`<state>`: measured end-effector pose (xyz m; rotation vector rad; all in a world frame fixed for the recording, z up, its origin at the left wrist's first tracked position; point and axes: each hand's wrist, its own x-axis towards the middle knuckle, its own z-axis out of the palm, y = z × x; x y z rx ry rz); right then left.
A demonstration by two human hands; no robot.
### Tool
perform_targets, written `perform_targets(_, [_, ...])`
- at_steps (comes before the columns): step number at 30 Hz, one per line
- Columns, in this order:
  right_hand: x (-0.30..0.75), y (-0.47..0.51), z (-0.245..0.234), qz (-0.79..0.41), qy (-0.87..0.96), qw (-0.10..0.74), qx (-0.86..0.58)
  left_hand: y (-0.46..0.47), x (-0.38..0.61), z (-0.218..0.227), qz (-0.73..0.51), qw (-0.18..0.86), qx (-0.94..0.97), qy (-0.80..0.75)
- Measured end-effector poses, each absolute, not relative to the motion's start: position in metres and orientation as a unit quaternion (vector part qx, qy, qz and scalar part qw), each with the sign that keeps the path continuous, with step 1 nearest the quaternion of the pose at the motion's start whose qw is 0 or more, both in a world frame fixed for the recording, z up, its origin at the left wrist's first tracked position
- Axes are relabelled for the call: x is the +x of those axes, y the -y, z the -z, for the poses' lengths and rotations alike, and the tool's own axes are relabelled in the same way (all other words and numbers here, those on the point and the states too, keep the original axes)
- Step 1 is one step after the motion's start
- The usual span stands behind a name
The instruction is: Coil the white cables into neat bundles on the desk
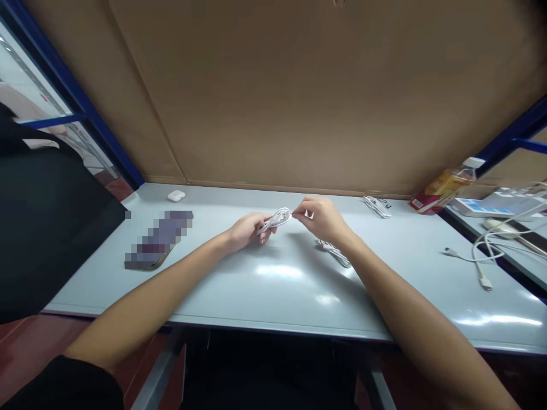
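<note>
A coiled white USB cable [280, 217] is held above the table, with my left hand [250, 230] closed around its near end. A metal USB plug shows within the loops. My right hand [318, 216] pinches thumb and fingertips together at the coil's right end. A tiny dark bit shows at those fingertips, too small to name. Below my right wrist, a second coiled white cable [335, 253] lies on the table, partly hidden by the forearm. Farther back, a third coiled white cable [376, 206] rests near the cardboard, with a short black strip beside it.
The grey table [256, 296] backs onto a cardboard panel [299, 102]. At left are a white earbud case [176, 196] and a pixelated phone-like object [160, 242]. A drink bottle [444, 185] leans at the right, near loose white cables [478, 259]. A person in dark clothing [51, 216] is at far left.
</note>
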<state>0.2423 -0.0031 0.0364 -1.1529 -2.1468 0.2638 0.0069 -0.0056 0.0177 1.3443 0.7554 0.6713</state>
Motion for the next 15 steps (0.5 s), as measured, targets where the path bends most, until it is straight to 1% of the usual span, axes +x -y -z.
perform_targets(3, [0.256, -0.005, -0.038, -0.065, 0.812, 0.347, -0.465, 0.004, 0.006, -0.016, -0.300, 0.664, 0.594, -0.340])
perform_targets(6, [0.270, -0.010, -0.041, -0.056, 0.797, 0.338, -0.498, 0.001, 0.005, -0.012, -0.303, 0.647, 0.604, -0.353])
perform_targets(11, [0.289, -0.013, -0.047, -0.067, 0.768, 0.281, -0.571, 0.000, 0.005, -0.011, -0.299, 0.567, 0.658, -0.396])
perform_targets(15, [0.296, -0.018, -0.045, -0.094, 0.730, 0.256, -0.627, 0.007, 0.007, -0.016, -0.254, 0.507, 0.707, -0.422])
